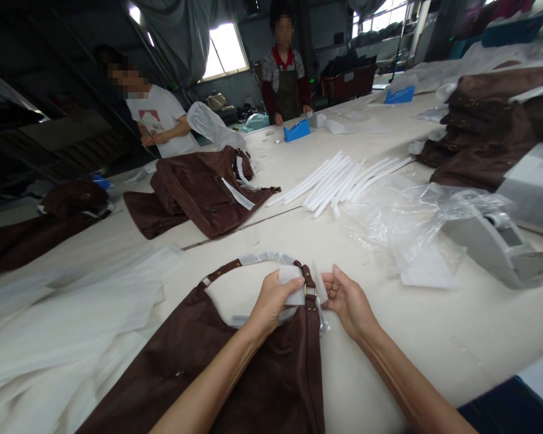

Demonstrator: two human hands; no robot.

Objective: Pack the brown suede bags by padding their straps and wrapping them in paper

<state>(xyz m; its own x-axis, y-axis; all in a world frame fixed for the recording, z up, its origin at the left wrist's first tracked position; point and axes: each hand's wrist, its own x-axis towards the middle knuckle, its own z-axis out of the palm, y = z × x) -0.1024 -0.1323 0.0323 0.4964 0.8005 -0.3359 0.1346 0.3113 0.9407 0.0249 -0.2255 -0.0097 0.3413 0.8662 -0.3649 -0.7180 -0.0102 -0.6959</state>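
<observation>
Bag (276,367): lying on the table (398,331), strap (228,267) arching above its opening.
Left hand (270,301): pinching white wrap (291,290) beside the ring (304,290).
Right hand (350,301): half-curling at a white flap (319,283); grip unclear.

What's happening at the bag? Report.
Left hand pinching white sheet at strap ring; right hand beside it. Brown bag on table. Clear plastic beyond, not blocking.

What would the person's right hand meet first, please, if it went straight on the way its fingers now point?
The right hand would likely meet the white paper beside the strap first; the two seem to touch, though depth is unclear.
</observation>
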